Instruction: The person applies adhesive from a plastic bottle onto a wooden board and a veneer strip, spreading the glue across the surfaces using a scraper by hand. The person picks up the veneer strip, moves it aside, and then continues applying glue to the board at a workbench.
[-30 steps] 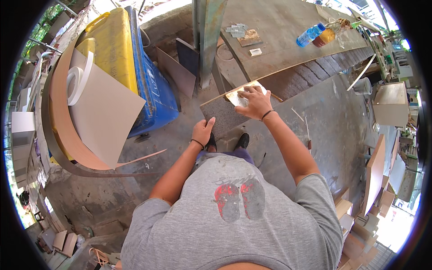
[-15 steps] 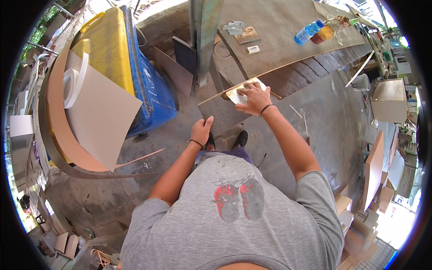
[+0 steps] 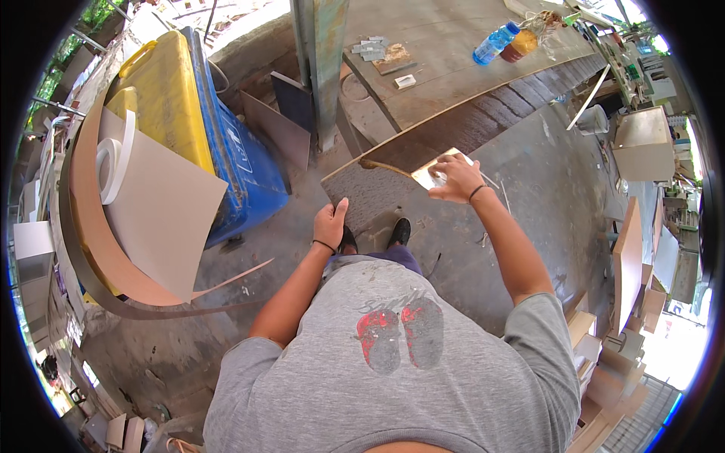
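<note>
A dark, rough-textured board (image 3: 371,186) with a pale upper edge is tilted in front of me, above my shoes. My left hand (image 3: 330,222) is closed on its near left corner, thumb on top. My right hand (image 3: 455,180) grips a small flat white piece (image 3: 425,175) with bent fingers, at the board's right end. Glare and my fingers hide much of this piece, so its kind is unclear. A brown curved mark shows on the board's upper edge, between my hands.
A worktable (image 3: 423,45) lies beyond, holding a blue-capped plastic bottle (image 3: 495,44) and grey metal plates (image 3: 370,49). A metal post (image 3: 326,75) rises beside it. Left stand a blue bin (image 3: 245,174) with a yellow lid and a beige panel (image 3: 162,204). Wooden panels (image 3: 627,257) lean at right.
My right hand has slid right and slightly nearer along the board's edge with the white piece, uncovering the brown mark. My left hand keeps its hold. The whole view has shifted slightly.
</note>
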Demonstrator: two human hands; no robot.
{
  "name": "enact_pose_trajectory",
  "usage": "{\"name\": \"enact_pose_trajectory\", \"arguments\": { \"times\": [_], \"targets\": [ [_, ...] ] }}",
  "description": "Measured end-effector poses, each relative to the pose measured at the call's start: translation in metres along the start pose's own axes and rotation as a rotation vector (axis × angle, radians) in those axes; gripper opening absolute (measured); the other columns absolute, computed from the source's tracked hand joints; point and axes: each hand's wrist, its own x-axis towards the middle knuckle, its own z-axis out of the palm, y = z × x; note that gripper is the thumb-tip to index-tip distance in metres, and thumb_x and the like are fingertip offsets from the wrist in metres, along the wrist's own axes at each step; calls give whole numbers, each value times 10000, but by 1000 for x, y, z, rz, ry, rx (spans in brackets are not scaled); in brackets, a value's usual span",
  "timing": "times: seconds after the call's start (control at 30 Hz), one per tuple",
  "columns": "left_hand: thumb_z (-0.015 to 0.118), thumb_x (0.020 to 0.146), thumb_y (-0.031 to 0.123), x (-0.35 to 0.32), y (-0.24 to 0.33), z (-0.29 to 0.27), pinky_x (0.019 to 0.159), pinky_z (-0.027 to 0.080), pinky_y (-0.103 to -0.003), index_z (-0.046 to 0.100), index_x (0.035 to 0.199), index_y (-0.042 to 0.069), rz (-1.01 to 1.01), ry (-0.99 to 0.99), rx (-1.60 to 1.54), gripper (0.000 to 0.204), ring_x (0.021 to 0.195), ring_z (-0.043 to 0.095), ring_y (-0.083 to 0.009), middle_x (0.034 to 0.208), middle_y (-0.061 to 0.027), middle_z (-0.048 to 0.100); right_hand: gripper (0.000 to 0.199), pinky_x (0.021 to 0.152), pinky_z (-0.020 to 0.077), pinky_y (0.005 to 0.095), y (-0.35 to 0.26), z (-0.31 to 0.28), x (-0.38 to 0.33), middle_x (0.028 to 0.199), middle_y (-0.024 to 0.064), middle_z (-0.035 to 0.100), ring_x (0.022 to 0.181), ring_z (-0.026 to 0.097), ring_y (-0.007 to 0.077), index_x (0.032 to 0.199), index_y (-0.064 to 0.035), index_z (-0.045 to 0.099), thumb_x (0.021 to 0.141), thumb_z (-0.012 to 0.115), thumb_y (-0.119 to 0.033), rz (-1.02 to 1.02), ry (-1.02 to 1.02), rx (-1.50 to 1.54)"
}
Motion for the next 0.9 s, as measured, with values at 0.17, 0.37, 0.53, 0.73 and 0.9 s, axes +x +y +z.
{"name": "enact_pose_trajectory", "arguments": {
  "times": [0.17,0.37,0.53,0.73,0.9],
  "targets": [
    [617,920,489,-5,14,-4,583,420,-377,536,656,-31,-41,-27,27,589,579,487,-181,585,-142,514,522,976,322,729,25,16,-35,1333,20,571,1316,434,267,1104,-246,703,661,690,-522,79,-259,-65],
    [651,935,395,-20,5,-15,614,424,-272,639,799,-16,-130,-121,-62,434,656,521,-99,691,-30,603,548,990,315,662,-41,16,-37,1346,43,568,1303,443,255,1144,-235,706,684,683,-532,-148,237,279],
    [629,933,407,-29,-4,-13,321,435,-272,648,987,13,-197,-227,-283,399,574,570,-85,785,-25,637,588,973,277,699,-118,34,-9,1380,70,538,1318,424,280,1174,-226,700,696,671,-569,-214,384,195],
    [598,955,363,-28,-5,-10,479,452,-313,628,788,17,2,-115,-105,385,546,575,-128,647,-47,617,612,979,256,740,-150,47,12,1399,76,515,1324,409,285,1188,-220,693,695,671,-582,-236,406,119],
    [577,966,337,-30,9,-11,565,459,-348,608,741,-1,-6,-90,-34,407,557,604,-198,612,-99,620,629,991,240,748,-158,53,16,1409,79,508,1339,390,284,1200,-210,687,696,670,-586,-210,414,122]
  ]
}}
